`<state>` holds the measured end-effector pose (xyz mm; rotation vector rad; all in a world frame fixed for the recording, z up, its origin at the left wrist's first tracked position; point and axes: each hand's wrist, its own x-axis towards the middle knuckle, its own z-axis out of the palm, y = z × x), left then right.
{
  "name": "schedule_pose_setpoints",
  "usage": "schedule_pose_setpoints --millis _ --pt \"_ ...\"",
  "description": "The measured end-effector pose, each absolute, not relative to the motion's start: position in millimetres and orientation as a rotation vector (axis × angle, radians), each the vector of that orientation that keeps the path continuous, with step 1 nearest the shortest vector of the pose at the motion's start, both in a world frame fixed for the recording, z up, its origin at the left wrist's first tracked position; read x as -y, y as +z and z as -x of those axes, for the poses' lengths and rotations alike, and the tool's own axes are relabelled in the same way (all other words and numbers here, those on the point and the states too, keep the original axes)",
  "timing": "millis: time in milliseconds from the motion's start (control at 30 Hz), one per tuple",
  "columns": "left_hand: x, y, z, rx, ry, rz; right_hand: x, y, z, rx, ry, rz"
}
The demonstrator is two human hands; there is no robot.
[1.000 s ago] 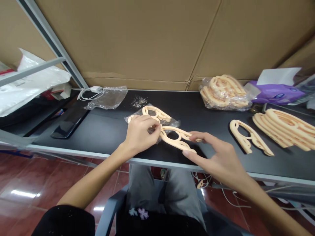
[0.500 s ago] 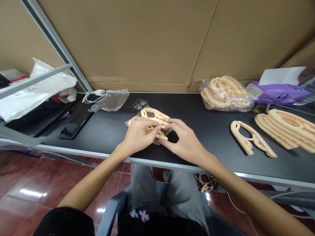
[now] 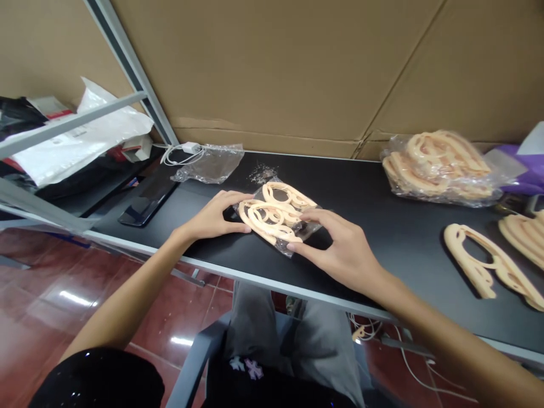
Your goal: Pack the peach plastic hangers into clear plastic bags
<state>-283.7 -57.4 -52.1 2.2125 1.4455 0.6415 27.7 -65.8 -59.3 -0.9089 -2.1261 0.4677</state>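
Note:
A clear plastic bag holding pale wooden cut-out pieces [image 3: 275, 218] lies on the black table [image 3: 365, 232] in front of me. My left hand [image 3: 212, 218] rests at the bag's left end, fingers curled against it, thumb under its edge. My right hand [image 3: 340, 249] grips the bag's right end between thumb and fingertips. The wooden pieces lie flat inside the bag, stacked one on another.
A loose wooden cut-out [image 3: 480, 260] lies to the right, with a stack of more [image 3: 525, 232] beyond it. A full bag of pieces [image 3: 437, 164] sits at the back right. An empty plastic bag [image 3: 210, 164], charger [image 3: 189, 148] and phone [image 3: 148, 198] are left. Cardboard wall behind.
The wooden piece that my right hand held out to the right a second ago now lies inside the bag. Both hands have closed in on the bag's ends. The view shifted left.

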Motion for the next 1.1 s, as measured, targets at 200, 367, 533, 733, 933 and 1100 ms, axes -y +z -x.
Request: schedule_pose_setpoints --millis 200,367,533,733,933,1100 --pt "56.3 -54.5 281.9 -1.527 0.676 -2.152 61.8 -66.1 -27.2 2.061 0.597 0.973" --pt "54.8 -53.4 281.5 -1.547 0.676 -2.149 57.9 -68.3 -23.9 2.126 0.650 0.917" --pt "53.9 -53.8 281.3 -1.511 0.717 -2.145 52.4 -71.3 -22.3 2.181 0.724 0.846" --pt "53.8 -54.0 281.0 -1.502 0.724 -2.139 49.2 -75.5 -15.9 2.134 0.800 0.890" --pt "55.5 -55.2 280.2 -1.544 0.736 -2.130 53.5 -73.0 -14.8 2.087 0.543 0.963" --pt "55.6 -57.7 280.2 -1.564 0.759 -2.110 59.2 -74.1 -17.1 2.138 0.332 0.883"
